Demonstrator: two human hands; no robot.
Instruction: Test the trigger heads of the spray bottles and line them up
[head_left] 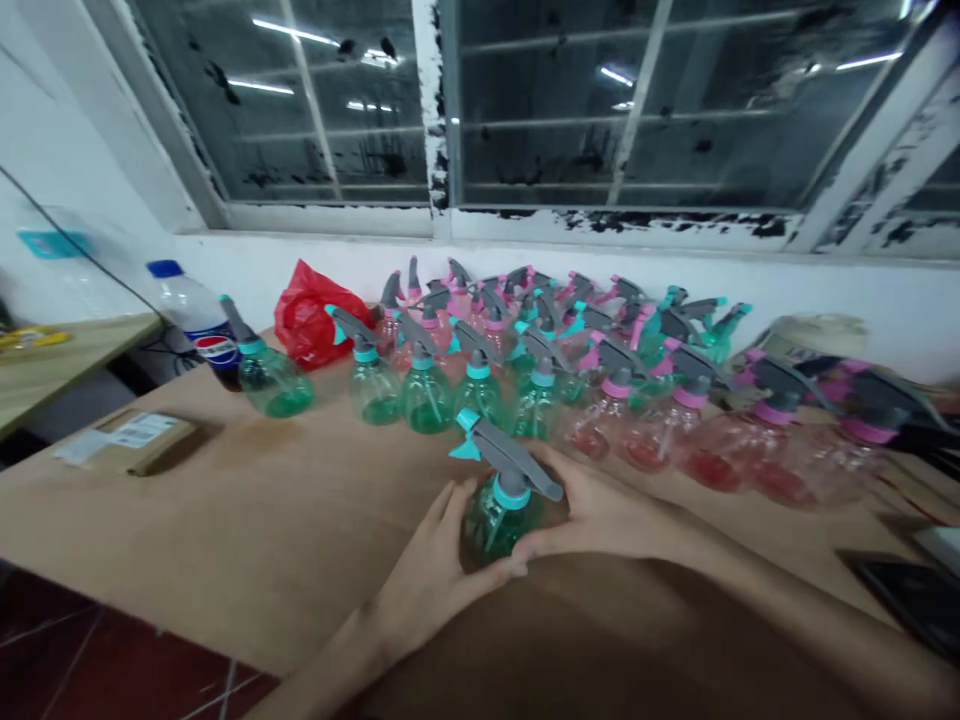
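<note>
Bottle, round, translucent green, grey spray head, turquoise collar, left hand and right hand clasped around it

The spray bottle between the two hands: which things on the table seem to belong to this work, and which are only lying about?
Seem to belong to the work:
- green spray bottle, held by the left hand and right hand
- other green spray bottles
- pink spray bottles

Probably only lying about:
- soda bottle
- red bag
- small parcel
</note>
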